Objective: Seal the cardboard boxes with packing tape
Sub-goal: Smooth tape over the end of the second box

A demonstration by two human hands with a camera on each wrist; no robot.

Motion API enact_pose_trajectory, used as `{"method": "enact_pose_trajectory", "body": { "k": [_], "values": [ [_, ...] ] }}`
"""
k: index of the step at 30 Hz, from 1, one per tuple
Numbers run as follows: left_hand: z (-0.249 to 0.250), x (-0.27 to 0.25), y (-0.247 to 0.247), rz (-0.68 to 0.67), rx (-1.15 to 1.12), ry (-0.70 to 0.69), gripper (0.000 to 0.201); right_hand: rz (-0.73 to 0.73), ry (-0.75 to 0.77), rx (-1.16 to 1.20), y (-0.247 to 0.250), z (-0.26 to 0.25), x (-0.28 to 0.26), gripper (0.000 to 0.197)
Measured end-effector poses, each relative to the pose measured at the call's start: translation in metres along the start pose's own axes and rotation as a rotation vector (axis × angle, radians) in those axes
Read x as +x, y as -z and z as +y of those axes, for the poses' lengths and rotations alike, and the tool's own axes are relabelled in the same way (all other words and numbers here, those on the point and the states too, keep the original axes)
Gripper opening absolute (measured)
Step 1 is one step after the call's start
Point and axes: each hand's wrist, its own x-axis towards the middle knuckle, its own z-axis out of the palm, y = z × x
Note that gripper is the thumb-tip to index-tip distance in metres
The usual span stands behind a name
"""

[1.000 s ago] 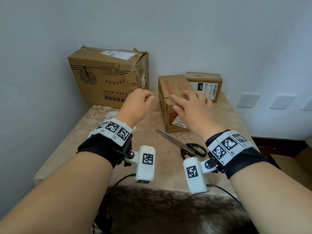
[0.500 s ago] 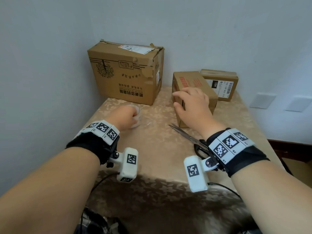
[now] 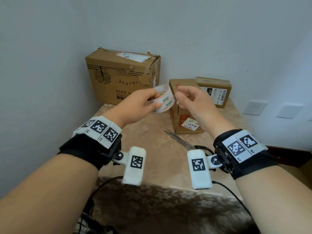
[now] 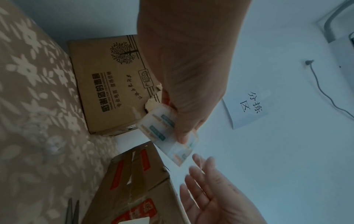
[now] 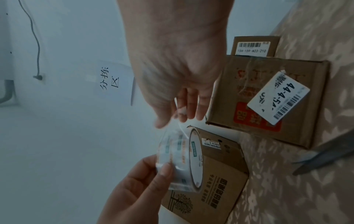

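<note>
Gripping the tape roll (image 3: 163, 98) above the table (image 3: 152, 162), just before the middle box (image 3: 184, 105), the left hand (image 3: 140, 103) curls round it; left-wrist view shows the right hand (image 4: 214, 194) slack-fingered beside it (blurred); right-wrist view cannot confirm a pinch.

- I see a table (image 3: 152, 168) under a beige cloth with a pale flower pattern.
- Scissors (image 3: 182, 141) lie flat on that table, near its front right part, blades shut (black handles partly hidden).
- A white paper sheet (image 4: 247, 106) with handwritten characters hangs on the wall behind the table.
- Two pale wall plates (image 3: 256, 107) sit on the wall to the table's right.
</note>
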Motion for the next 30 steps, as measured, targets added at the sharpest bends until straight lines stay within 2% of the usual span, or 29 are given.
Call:
{"method": "enact_pose_trajectory", "body": {
  "k": [3,7,11,13,16,21,23,27,30],
  "values": [
    [0.008,0.0,-0.002,-0.014,-0.005,0.003,0.004,0.014,0.017,-0.086,0.005,-0.001,0.001,0.004],
    [0.018,0.006,-0.006,0.043,-0.057,0.073,0.016,0.072,0.052,-0.093,0.005,-0.008,0.002,0.01],
    [0.021,0.012,-0.007,0.171,-0.052,0.084,0.026,0.095,0.065,-0.135,0.004,-0.016,0.007,0.013],
    [0.022,0.013,-0.01,0.166,0.007,0.076,0.028,0.09,0.092,-0.23,0.004,-0.02,0.01,0.016],
    [0.022,0.016,-0.014,0.121,0.128,0.049,0.031,0.081,0.134,-0.318,0.01,-0.028,0.011,0.01],
    [0.024,0.024,-0.014,0.112,0.081,0.047,0.032,0.153,0.111,-0.284,0.015,-0.022,0.017,0.006],
    [0.026,0.027,-0.014,0.107,-0.019,0.053,0.026,0.174,0.083,-0.277,0.016,-0.019,0.018,0.007],
    [0.031,0.026,-0.012,0.081,-0.367,0.166,0.016,0.138,0.019,-0.223,0.014,-0.018,0.019,0.013],
    [0.031,0.024,-0.01,0.063,-0.384,0.218,0.012,0.101,0.01,-0.174,0.013,-0.02,0.015,0.008]
  ]
}}
